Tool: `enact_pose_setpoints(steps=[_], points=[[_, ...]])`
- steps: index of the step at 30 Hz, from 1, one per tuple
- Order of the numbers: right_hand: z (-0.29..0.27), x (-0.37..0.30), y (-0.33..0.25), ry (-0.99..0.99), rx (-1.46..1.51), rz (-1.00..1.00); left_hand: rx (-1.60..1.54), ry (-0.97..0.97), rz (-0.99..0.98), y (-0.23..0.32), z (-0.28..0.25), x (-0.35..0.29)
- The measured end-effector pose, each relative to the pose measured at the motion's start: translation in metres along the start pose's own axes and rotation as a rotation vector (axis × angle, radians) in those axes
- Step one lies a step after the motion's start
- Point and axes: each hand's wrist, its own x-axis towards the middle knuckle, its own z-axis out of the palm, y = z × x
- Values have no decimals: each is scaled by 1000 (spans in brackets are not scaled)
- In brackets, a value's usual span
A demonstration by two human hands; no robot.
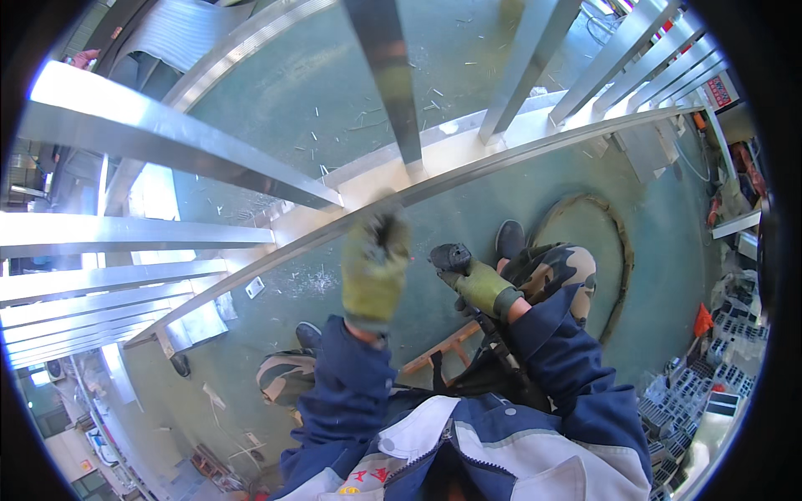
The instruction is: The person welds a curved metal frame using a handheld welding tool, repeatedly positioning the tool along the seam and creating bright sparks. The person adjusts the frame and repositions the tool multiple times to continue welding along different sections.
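My left hand (pixel 374 271), in a yellow-green work glove with dark, worn fingertips, is at the lower rail (pixel 434 177) of a shiny metal frame with upright bars (pixel 388 83). Motion blur smears its fingers, so I cannot make out whether they hold anything. My right hand (pixel 489 288), gloved the same way, is closed around a black tool with a round, stubby head (pixel 451 255). The head points toward the rail, apart from it. Below that hand, a dark, thick handle or hose (pixel 510 359) runs toward my lap; the tool's exact kind is unclear.
Between my spread knees in camouflage trousers (pixel 564 271) is a brown stool-like frame (pixel 443 351). A hose-like loop (pixel 626 259) lies on the green floor to the right. Stacked metal profiles (pixel 685 409) stand at lower right, and scraps lie beyond the rail.
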Motion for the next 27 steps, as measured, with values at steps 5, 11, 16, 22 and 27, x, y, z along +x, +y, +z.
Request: enact_pose_setpoints(steps=[5, 11, 16, 22, 27], points=[[-24, 17, 18, -54, -20, 16, 625, 125, 17, 2, 9, 78], [-50, 18, 23, -31, -102, -39, 682, 85, 154, -10, 12, 89], [-55, 10, 18, -40, -84, -77, 659, 47, 57, -13, 5, 87], [-56, -1, 17, -34, -137, -135, 460, 79, -2, -14, 9, 86], [-52, -1, 21, -25, -126, -175, 499, 42, 16, -16, 4, 87]])
